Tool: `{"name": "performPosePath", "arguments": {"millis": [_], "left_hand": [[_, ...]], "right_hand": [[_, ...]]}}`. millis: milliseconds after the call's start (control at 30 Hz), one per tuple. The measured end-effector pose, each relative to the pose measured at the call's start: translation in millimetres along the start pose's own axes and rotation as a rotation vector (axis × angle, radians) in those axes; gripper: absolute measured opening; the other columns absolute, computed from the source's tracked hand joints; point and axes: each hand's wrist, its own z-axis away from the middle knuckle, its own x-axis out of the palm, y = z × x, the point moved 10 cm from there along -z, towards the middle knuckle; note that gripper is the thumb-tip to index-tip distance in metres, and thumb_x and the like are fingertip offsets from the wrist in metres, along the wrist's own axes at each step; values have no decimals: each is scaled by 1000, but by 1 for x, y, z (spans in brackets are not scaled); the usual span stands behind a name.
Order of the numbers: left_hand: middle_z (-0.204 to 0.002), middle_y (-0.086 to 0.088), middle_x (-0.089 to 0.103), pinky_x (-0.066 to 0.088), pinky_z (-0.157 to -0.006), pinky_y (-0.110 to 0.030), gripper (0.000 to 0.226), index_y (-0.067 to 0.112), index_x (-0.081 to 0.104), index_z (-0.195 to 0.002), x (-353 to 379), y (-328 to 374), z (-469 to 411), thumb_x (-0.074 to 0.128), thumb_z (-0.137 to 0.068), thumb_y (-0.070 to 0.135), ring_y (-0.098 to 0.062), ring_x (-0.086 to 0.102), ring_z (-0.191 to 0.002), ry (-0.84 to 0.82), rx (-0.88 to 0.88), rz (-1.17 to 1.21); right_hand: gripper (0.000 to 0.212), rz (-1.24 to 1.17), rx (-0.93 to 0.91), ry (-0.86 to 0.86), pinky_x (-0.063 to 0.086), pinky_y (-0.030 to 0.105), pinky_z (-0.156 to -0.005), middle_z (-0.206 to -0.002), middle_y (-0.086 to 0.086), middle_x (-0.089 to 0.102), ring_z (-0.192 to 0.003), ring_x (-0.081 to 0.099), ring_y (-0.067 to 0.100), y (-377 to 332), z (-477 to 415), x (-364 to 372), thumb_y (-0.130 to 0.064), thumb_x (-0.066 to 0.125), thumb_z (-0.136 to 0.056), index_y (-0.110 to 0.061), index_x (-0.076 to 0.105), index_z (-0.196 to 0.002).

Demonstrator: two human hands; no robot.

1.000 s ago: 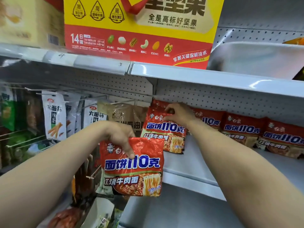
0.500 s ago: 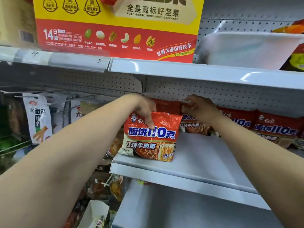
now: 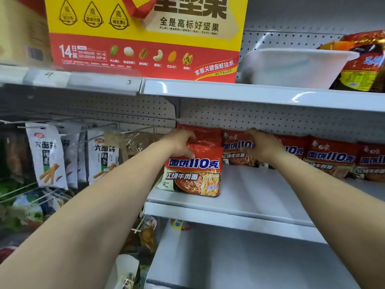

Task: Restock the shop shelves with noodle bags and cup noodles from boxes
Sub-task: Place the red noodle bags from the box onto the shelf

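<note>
Fingers (image 3: 188, 135) of the left hand (image 3: 180, 143) were bent over the top of the front noodle bag (image 3: 193, 176). The thumb lay on the bag's face, so the hand pinched the top of the bag. This red bag stood upright at the left end of the white shelf (image 3: 260, 197), just toward 6 o'clock from the middle of the view. Another red bag (image 3: 203, 133) stood right behind it, touching it.

At 3 o'clock from the left hand, the right hand (image 3: 261, 148) was on the second noodle bag (image 3: 236, 152). Its fingers (image 3: 250, 132) were curled over the top edge of that bag and held it. This bag stood just beside the two on the left. At 3 o'clock from the right hand, a row of noodle bags (image 3: 331, 159) of the same kind stood along the back of the shelf.

Far out at 9 o'clock, white snack packs (image 3: 46, 155) hung on metal hooks. At 12 o'clock, a big yellow and red box (image 3: 145, 38) sat on the upper shelf (image 3: 250, 93). At 2 o'clock, a white tub (image 3: 291, 67) sat near the box. A red and yellow bag (image 3: 362, 59) was just beside the tub, at its 3 o'clock.
</note>
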Motion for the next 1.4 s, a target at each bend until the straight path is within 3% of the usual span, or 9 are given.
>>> {"name": "performPosePath", "arguments": {"millis": [233,467,667,1000,1400], "left_hand": [[-140,-10,50,38,-106,-39,78,26,46,-141,-27,-15,66,84,-74,27,-30,45,-130,225,-24,152],[-133,-5,51,39,-103,-40,74,23,49,-137,-37,-25,151,84,-72,24,-27,48,-124,265,-25,218],[-130,-10,51,40,-100,-37,71,24,49,-135,-23,-42,213,84,-73,28,-30,51,-119,192,-27,168],[-134,-10,55,45,-100,-38,73,22,51,-134,57,-94,286,84,-69,30,-30,51,-121,30,-92,159],[-136,-15,52,41,-95,-32,72,19,50,-137,235,-182,356,83,-74,29,-34,49,-124,-323,-331,158]], "right_hand": [[74,56,32,-12,50,41,-98,-143,9,55,-126,55,32,-51,46,-15,-42,75,-85,-23,41,-147],[77,7,48,-46,43,42,-105,-145,14,50,-131,49,34,-100,115,-22,-41,78,-82,-24,41,-147],[73,15,58,-97,46,40,-94,-139,9,56,-122,55,32,-135,172,-7,-44,76,-83,-28,40,-145],[72,-33,72,-297,45,41,-102,-143,12,52,-128,52,33,-169,259,70,-40,77,-85,-25,41,-145],[78,-90,109,-653,46,37,-101,-142,12,55,-128,53,30,-148,334,255,-42,80,-80,-23,42,-145]]}}
